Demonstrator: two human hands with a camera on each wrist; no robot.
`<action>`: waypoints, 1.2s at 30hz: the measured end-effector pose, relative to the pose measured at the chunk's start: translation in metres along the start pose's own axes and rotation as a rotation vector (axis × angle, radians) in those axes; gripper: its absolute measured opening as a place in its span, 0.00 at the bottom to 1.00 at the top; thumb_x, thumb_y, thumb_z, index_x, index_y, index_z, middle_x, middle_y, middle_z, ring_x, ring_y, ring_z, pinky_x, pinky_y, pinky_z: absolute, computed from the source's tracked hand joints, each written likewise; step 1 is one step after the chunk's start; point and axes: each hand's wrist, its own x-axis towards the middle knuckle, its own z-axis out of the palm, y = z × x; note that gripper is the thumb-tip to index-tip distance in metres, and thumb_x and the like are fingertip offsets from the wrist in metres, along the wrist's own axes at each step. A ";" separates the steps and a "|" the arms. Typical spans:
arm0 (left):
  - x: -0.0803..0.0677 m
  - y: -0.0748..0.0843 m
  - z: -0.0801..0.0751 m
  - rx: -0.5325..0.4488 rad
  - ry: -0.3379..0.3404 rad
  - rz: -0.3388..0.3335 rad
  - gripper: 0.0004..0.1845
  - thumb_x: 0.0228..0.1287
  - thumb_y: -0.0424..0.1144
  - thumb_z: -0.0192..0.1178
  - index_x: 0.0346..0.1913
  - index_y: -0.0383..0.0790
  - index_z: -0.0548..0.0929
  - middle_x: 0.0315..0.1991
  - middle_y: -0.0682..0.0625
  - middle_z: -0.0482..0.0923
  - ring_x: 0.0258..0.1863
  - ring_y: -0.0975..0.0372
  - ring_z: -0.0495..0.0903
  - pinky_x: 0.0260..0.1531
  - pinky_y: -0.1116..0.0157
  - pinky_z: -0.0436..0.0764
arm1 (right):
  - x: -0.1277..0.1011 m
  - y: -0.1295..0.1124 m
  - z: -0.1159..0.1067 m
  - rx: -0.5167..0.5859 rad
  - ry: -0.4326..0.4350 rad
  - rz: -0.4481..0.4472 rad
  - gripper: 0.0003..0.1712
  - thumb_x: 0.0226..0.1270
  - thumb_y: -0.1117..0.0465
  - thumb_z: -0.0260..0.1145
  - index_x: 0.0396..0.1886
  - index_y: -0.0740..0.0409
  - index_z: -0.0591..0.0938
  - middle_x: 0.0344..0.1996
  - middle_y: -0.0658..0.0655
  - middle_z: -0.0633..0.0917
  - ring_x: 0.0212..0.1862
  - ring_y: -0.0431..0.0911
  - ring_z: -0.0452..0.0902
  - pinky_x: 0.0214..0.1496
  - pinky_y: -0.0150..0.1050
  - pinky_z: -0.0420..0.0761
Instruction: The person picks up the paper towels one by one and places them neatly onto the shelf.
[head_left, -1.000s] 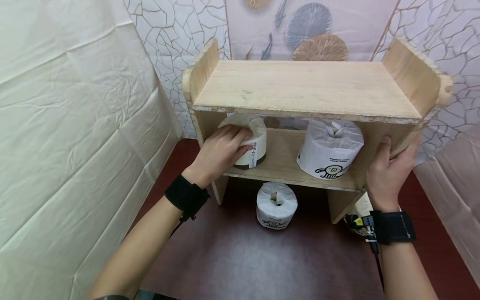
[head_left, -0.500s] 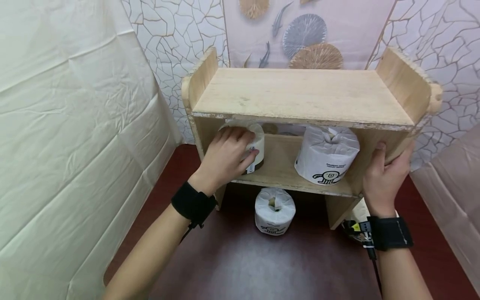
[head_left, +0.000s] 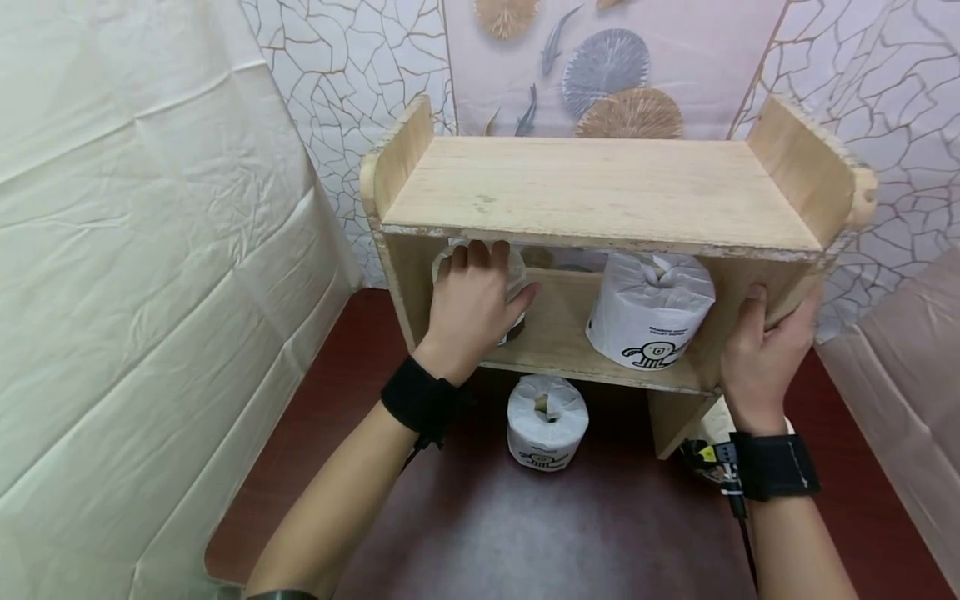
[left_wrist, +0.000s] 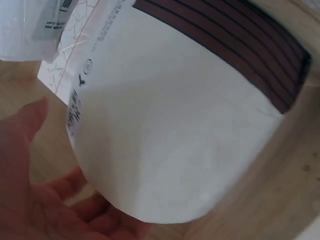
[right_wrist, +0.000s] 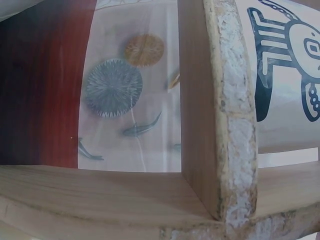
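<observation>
A small wooden shelf [head_left: 600, 187] stands on a dark red floor. My left hand [head_left: 498, 271] reaches into the left end of its lower board, fingers curled over a wrapped paper roll [head_left: 517, 268] with a dark brown band and thumb at the roll's right side. The left wrist view shows this roll [left_wrist: 170, 135] close up against the wood, with my fingers [left_wrist: 30, 200] beneath it. My right hand [head_left: 780, 304] grips the shelf's right side panel [right_wrist: 235, 125], thumb on its front edge. A white roll with a cartoon figure [head_left: 648, 308] stands on the lower board beside that panel.
Another white roll [head_left: 547, 421] lies on the floor under the shelf. A cream sheet [head_left: 150, 292] hangs at the left and a pink cover [head_left: 900, 358] at the right. The patterned wall [head_left: 600, 67] is right behind the shelf.
My left hand has gone deeper into the shelf, taking the brown-banded roll back and to the left. The right hand keeps its hold on the side panel.
</observation>
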 end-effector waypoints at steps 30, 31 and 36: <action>0.016 0.029 0.018 0.368 0.246 -0.138 0.24 0.69 0.44 0.67 0.17 0.51 0.68 0.13 0.56 0.55 0.13 0.64 0.64 0.22 0.66 0.67 | 0.002 0.004 -0.002 0.027 -0.025 -0.059 0.28 0.78 0.62 0.57 0.76 0.50 0.72 0.52 0.44 0.80 0.54 0.47 0.76 0.56 0.36 0.72; 0.016 0.028 0.018 0.363 0.268 -0.131 0.24 0.68 0.41 0.65 0.16 0.52 0.66 0.13 0.56 0.52 0.13 0.64 0.63 0.22 0.66 0.65 | 0.002 0.005 -0.002 0.022 -0.026 -0.061 0.28 0.78 0.62 0.57 0.76 0.50 0.72 0.52 0.45 0.80 0.54 0.47 0.76 0.56 0.36 0.72; 0.016 0.027 0.021 0.342 0.315 -0.098 0.24 0.67 0.32 0.62 0.15 0.52 0.67 0.12 0.55 0.50 0.12 0.63 0.65 0.21 0.66 0.65 | 0.001 0.004 0.000 0.020 -0.006 -0.020 0.28 0.78 0.63 0.57 0.75 0.51 0.73 0.53 0.45 0.80 0.55 0.46 0.76 0.58 0.35 0.72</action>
